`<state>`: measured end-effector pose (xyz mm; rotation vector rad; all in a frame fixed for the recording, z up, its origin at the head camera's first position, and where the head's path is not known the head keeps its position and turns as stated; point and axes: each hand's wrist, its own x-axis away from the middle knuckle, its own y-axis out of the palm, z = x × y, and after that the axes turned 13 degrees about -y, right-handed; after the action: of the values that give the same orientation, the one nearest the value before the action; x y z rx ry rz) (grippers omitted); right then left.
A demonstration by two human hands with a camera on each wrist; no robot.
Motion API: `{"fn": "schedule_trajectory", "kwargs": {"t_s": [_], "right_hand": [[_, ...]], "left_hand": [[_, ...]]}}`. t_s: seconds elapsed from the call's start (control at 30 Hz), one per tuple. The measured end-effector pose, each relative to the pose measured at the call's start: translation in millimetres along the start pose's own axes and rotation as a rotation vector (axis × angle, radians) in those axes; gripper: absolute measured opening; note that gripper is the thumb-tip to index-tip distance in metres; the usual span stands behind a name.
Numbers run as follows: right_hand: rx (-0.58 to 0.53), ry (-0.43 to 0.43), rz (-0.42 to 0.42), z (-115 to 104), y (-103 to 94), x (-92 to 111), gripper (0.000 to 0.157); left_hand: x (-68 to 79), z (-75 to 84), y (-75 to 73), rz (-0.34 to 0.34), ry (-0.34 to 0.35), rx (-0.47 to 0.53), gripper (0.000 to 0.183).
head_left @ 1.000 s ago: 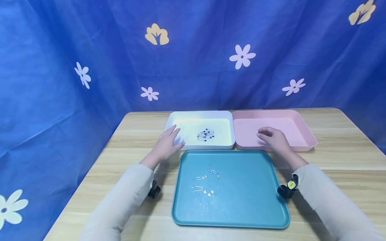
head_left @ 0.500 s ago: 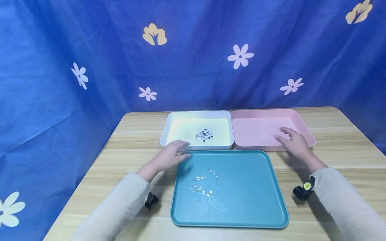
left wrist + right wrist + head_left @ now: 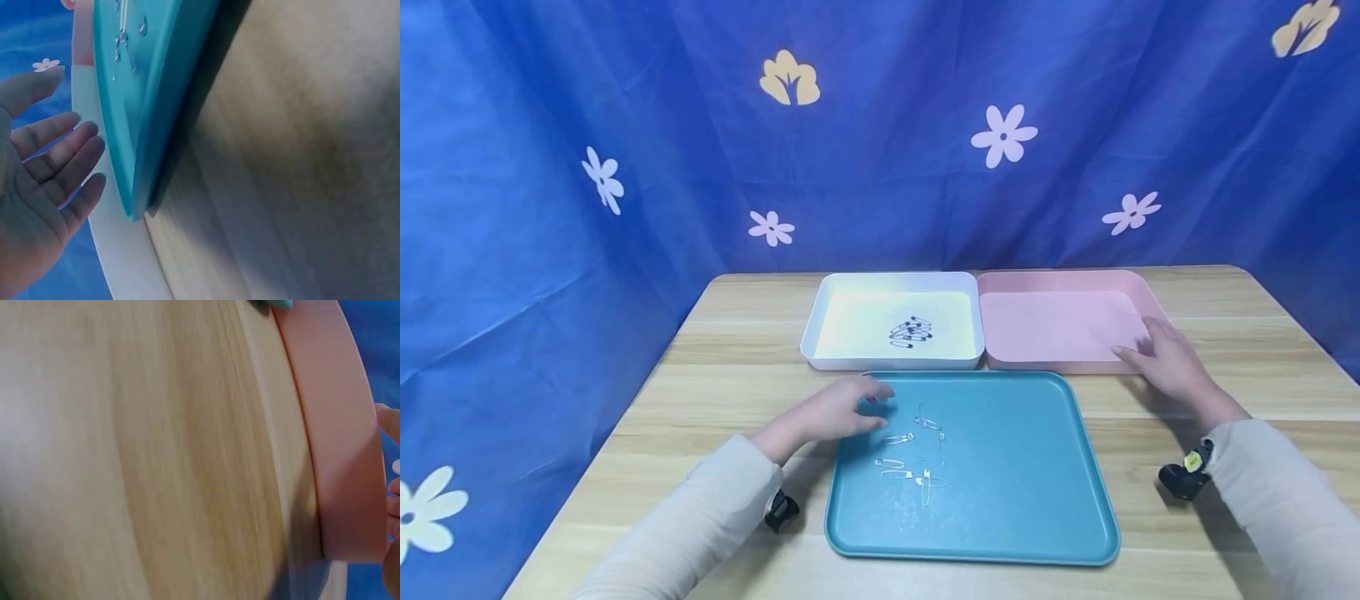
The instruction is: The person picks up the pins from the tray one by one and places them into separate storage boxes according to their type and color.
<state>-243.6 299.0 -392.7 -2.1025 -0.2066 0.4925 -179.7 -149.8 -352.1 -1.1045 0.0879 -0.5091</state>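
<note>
My left hand (image 3: 838, 410) hovers over the back left part of the teal tray (image 3: 1000, 546), fingers loosely bent and nothing in them. In the left wrist view the same hand (image 3: 37, 181) shows its palm with spread fingers. Several silver safety pins (image 3: 892, 463) lie scattered on the tray's left half, just right of that hand. My right hand (image 3: 1176, 367) is at the front right corner of the pink tray (image 3: 1037, 365), fingers relaxed and holding nothing. Only its fingertips and part of the thumb side show at the right wrist view's edge.
A white tray (image 3: 880, 364) stands left of the pink one, touching it. In it lies a cluster of dark-headed safety pins (image 3: 912, 332). The teal tray sits directly in front of both. Behind the wooden table (image 3: 730, 350) hangs a blue flowered curtain (image 3: 880, 150).
My left hand has come from the white tray's left side toward me, over the teal tray. My right hand has moved right, from above the pink tray to its front right corner.
</note>
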Motion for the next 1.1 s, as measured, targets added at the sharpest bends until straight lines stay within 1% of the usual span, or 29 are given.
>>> {"fn": "schedule_trajectory", "kwargs": {"t_s": [0.17,0.3,0.37,0.53,0.73,0.93,1.1], "right_hand": [[0.035,-0.01,-0.032,6.8,-2.0,0.4,0.078],[0.039,0.01,-0.063,8.4,-3.6,-1.2,0.084],[0.028,0.03,-0.083,9.1,-3.9,-1.9,0.087],[0.021,0.051,-0.116,10.9,-4.4,-3.2,0.093],[0.021,0.064,-0.149,11.9,-6.1,-4.3,0.1],[0.046,0.045,-0.145,12.3,-6.1,-4.1,0.101],[0.036,0.038,-0.133,11.8,-2.8,-2.6,0.101]], "left_hand": [[1.0,3.0,5.6,-0.053,-0.011,-0.027,0.038],[0.3,3.4,11.3,-0.079,-0.018,-0.058,0.038],[-0.1,3.8,13.4,-0.084,-0.011,-0.072,0.038],[-1.1,4.6,16.7,-0.079,0.017,-0.086,0.032],[-3.4,4.9,19.3,-0.076,0.021,-0.104,0.019],[-1.9,5.1,21.1,-0.064,0.009,-0.106,0.011],[1.0,4.2,23.2,-0.053,0.012,-0.11,0.006]]}}
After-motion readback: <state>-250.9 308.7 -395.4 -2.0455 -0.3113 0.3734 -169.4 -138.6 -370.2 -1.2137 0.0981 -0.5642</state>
